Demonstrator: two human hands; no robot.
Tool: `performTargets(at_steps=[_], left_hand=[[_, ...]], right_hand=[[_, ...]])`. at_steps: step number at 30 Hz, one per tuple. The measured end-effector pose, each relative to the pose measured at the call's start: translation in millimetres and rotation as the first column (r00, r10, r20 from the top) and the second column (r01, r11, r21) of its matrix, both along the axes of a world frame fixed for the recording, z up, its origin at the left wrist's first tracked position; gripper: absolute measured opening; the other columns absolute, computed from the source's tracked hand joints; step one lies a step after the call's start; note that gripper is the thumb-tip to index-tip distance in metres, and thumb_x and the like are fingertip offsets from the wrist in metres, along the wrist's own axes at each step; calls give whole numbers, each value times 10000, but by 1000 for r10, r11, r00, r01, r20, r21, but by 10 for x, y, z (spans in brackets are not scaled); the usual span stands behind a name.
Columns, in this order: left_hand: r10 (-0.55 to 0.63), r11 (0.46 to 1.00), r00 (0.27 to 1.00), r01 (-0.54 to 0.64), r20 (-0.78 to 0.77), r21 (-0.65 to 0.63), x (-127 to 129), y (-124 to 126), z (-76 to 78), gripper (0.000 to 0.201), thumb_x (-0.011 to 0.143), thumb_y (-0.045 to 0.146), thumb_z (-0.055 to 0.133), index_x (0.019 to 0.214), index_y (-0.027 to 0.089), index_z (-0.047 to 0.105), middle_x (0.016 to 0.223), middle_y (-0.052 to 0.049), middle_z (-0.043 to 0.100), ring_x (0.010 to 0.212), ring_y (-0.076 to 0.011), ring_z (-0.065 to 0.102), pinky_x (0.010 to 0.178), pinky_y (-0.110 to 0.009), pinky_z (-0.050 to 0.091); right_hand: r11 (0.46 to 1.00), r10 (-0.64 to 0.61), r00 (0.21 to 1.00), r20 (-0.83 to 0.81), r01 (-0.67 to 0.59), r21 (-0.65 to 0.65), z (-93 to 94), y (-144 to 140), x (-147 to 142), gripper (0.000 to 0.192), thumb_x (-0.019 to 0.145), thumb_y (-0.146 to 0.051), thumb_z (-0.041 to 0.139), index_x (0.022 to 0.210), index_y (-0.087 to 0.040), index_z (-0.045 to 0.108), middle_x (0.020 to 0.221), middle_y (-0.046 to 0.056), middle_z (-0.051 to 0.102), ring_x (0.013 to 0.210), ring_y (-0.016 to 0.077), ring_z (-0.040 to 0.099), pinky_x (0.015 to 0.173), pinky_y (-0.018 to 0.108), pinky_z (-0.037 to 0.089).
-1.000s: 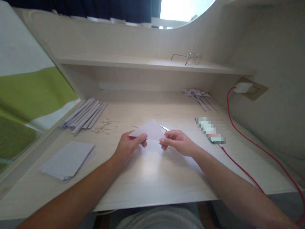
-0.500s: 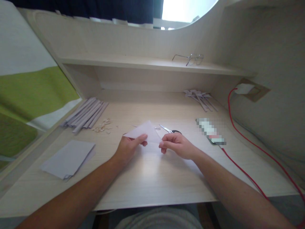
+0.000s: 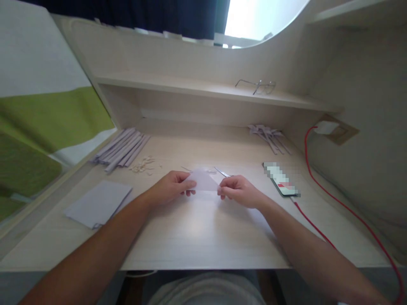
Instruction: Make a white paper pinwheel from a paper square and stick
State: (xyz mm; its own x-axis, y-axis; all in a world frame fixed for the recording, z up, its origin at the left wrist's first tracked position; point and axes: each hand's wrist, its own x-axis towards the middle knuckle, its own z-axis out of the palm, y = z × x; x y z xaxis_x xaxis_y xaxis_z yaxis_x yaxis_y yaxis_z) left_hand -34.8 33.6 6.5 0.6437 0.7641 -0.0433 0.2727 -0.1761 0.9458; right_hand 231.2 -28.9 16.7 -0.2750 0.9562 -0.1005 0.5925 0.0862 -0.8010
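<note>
Between my two hands is a white sheet of paper (image 3: pixel 203 181), folded to a point at the top and held just above the desk. My left hand (image 3: pixel 178 184) pinches its left side, thumb on top. At the lower right corner, my right hand (image 3: pixel 237 190) grips the paper between thumb and fingers. Scissors (image 3: pixel 222 172) lie just behind my right hand, their handles mostly hidden by it. A stack of white paper sheets (image 3: pixel 98 203) rests to the left of my left forearm.
Rolled paper tubes (image 3: pixel 122 148) are piled at the back left beside small pale scraps (image 3: pixel 143 164). More folded paper pieces (image 3: pixel 267 136) lie at the back right. A phone (image 3: pixel 281 180) with a red cable (image 3: pixel 313 222) is on the right. Eyeglasses (image 3: pixel 263 87) sit on the shelf (image 3: pixel 190 90).
The paper has turned and tilted flatter, its left corner now behind my left hand. My right hand has shifted slightly and covers more of the scissors. The camera view has also shifted.
</note>
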Motion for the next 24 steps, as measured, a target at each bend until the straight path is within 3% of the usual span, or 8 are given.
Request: performTargets(at_steps=[4, 7, 13, 19, 24], left_hand=[[79, 996, 997, -80, 22, 40, 51, -46, -22, 304, 894, 338, 569, 662, 162, 655, 649, -3, 629, 626, -141, 553, 672, -271, 410], [105, 993, 994, -106, 24, 47, 81, -93, 28, 287, 878, 299, 577, 630, 166, 635, 657, -1, 635, 648, -145, 559, 700, -277, 402], [137, 990, 990, -138, 30, 24, 79, -129, 96, 263, 855, 305, 583, 630, 181, 637, 644, 7, 630, 631, -154, 545, 687, -285, 397], [200, 979, 980, -200, 21, 41, 10, -79, 123, 248, 829, 308, 584, 617, 188, 627, 630, 10, 630, 618, -159, 535, 676, -289, 379], [244, 967, 970, -244, 19, 66, -12, -72, 187, 257, 799, 321, 587, 581, 189, 620, 607, 4, 628, 620, -171, 549, 677, -295, 383]], right_hand=[[975, -202, 954, 222, 175, 136, 110, 10, 175, 287, 901, -439, 581, 904, -195, 732, 855, 50, 725, 740, 176, 600, 651, 278, 394], [951, -308, 863, 400, 260, 169, 104, 47, 373, 234, 808, -403, 688, 825, -175, 736, 856, 97, 730, 752, 213, 602, 645, 300, 364], [957, -277, 754, 596, 274, 98, 9, 80, 486, 162, 764, -352, 694, 725, -200, 736, 726, 82, 720, 660, 199, 596, 571, 295, 302], [966, -182, 722, 667, 259, -17, 71, 3, 493, 184, 744, -357, 696, 647, -203, 720, 619, 65, 682, 548, 183, 570, 514, 304, 260], [964, -165, 684, 710, 263, -29, 99, -11, 482, 204, 744, -342, 683, 609, -190, 699, 613, 85, 677, 522, 186, 564, 504, 311, 254]])
